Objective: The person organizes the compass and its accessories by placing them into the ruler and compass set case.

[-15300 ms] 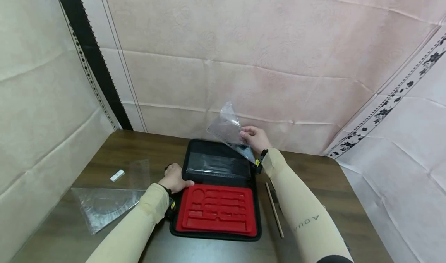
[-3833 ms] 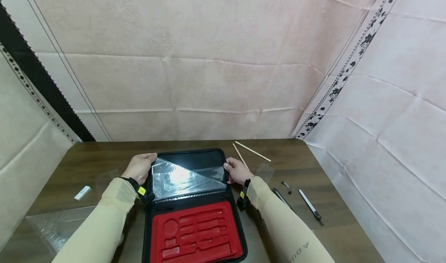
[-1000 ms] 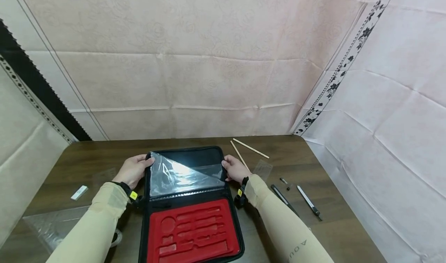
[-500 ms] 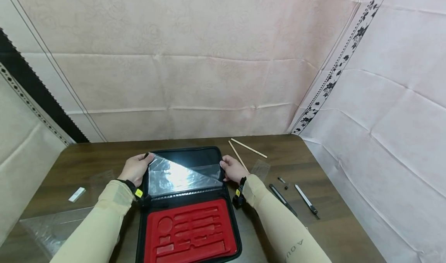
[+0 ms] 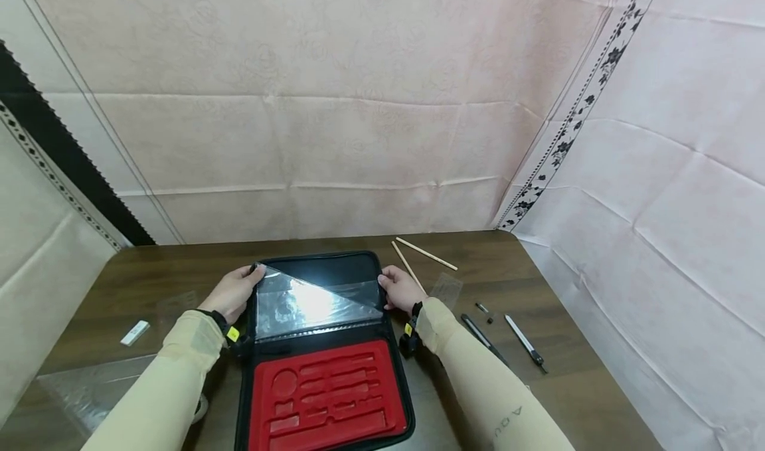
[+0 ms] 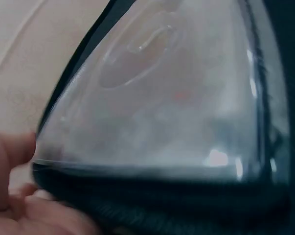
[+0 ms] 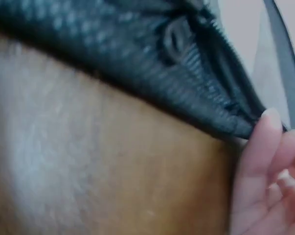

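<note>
A black zippered case (image 5: 340, 266) lies unfolded at the front of the table, its red moulded tray (image 5: 356, 436) nearest me. In the lid, a clear set square (image 5: 275, 308) lies slanted at the transparent pocket, its top corner by the lid's left edge. My left hand (image 5: 232, 293) pinches that edge, the thumb at the set square's corner; the left wrist view shows the clear plastic (image 6: 137, 112) close up. On the other side, my right hand (image 5: 402, 289) pinches the lid's right edge, where the zipper (image 7: 230, 54) shows in the right wrist view.
Right of the case lie two wooden sticks (image 5: 427, 253), a small clear plastic piece (image 5: 446, 290), a dark pen-like tool (image 5: 481, 337) and a silver compass-like tool (image 5: 522, 338). A white eraser-like block (image 5: 135, 333) and a clear bagged triangle (image 5: 95, 388) are at left.
Fifteen seconds ago my right hand held the clear set square above the case; now it lies at the lid pocket. Over the last second both hands keep their grip with barely any movement.
</note>
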### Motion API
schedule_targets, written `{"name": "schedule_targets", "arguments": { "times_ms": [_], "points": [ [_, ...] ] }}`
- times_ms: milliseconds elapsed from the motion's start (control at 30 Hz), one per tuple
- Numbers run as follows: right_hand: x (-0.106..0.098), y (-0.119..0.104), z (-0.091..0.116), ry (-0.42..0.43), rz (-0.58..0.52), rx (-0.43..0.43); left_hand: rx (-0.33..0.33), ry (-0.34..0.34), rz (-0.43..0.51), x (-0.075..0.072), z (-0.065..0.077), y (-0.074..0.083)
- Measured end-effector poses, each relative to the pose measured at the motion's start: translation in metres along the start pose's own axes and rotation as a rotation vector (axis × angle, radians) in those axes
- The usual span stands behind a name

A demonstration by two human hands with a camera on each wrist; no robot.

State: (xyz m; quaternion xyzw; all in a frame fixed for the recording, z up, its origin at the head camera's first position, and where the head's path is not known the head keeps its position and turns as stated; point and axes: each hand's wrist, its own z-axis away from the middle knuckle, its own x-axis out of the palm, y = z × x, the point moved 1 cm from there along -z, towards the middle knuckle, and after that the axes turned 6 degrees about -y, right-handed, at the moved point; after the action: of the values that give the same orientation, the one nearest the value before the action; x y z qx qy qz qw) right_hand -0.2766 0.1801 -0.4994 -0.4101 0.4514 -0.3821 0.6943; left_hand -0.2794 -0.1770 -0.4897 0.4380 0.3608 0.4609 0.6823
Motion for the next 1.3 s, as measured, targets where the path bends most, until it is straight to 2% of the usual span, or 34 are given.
{"name": "schedule_targets", "arguments": {
  "times_ms": [133,267,400,500,567,667,833,933,1067,1200,1300],
  "points": [
    [-0.014,-0.008,0.011,0.010,0.066,-0.006,-0.023,-0.091,-0.097,-0.003,0.009,-0.001],
    [-0.056,-0.010,0.023,0.085,0.287,-0.028,-0.004,-0.146,-0.213,-0.003,0.021,0.001],
    [-0.111,-0.001,0.033,0.141,0.537,0.062,0.027,-0.167,-0.390,0.000,0.031,0.001],
    [-0.138,0.009,0.036,0.093,0.636,0.154,0.049,-0.138,-0.475,0.003,0.034,-0.001],
    [-0.146,0.017,0.035,0.055,0.671,0.196,0.057,-0.114,-0.469,0.005,0.033,-0.003],
    [-0.148,0.027,0.033,0.044,0.728,0.224,0.059,-0.087,-0.439,0.008,0.029,-0.006],
    [-0.143,0.035,0.032,0.126,0.832,0.244,0.035,-0.061,-0.438,0.012,0.023,-0.009],
    [-0.142,0.039,0.032,0.162,0.834,0.258,0.040,-0.073,-0.453,0.013,0.022,-0.012],
    [-0.144,0.040,0.033,0.203,0.717,0.234,0.038,-0.070,-0.469,0.013,0.023,-0.014],
    [-0.149,0.033,0.036,0.229,0.550,0.142,0.023,-0.054,-0.483,0.010,0.025,-0.013],
    [-0.151,0.019,0.039,0.176,0.472,0.073,0.018,-0.059,-0.486,0.008,0.026,-0.012]
  ]
}}
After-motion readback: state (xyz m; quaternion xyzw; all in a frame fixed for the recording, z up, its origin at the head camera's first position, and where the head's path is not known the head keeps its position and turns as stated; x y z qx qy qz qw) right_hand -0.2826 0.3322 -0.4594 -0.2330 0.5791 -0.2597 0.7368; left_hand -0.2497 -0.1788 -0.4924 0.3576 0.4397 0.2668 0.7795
